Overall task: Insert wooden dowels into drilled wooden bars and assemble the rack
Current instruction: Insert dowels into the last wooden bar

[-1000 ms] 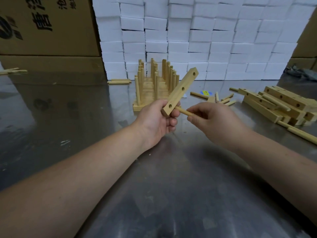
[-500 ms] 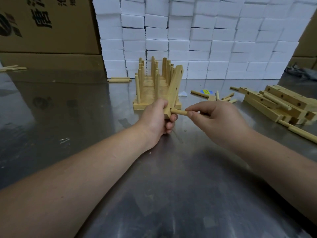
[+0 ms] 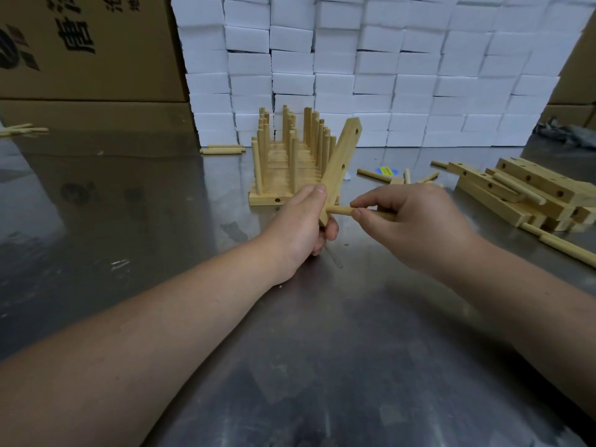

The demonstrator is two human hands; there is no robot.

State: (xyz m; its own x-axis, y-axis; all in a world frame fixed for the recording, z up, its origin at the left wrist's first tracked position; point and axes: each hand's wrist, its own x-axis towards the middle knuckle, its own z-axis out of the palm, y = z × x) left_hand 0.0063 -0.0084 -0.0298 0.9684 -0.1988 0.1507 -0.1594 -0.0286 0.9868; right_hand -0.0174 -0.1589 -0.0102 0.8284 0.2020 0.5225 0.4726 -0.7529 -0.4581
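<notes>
My left hand (image 3: 303, 227) grips the lower end of a drilled wooden bar (image 3: 341, 159), which stands nearly upright and leans to the right above the steel table. Two empty holes show along its upper part. My right hand (image 3: 412, 221) pinches a wooden dowel (image 3: 340, 210) between thumb and forefinger. The dowel lies level, and its left tip meets the bar's bottom hole. Behind the bar stands an assembled rack (image 3: 287, 162) of bars with many upright dowels.
A pile of drilled bars (image 3: 529, 191) lies at the right, with loose dowels (image 3: 377, 175) scattered behind my right hand. Two more dowels (image 3: 222, 149) lie at the back left. White foam blocks (image 3: 371, 66) and cardboard boxes (image 3: 87, 50) wall off the far side of the table.
The bar has swung from a strong rightward tilt to nearly upright and dropped lower. The dowel's tip has moved left into the bar's bottom hole.
</notes>
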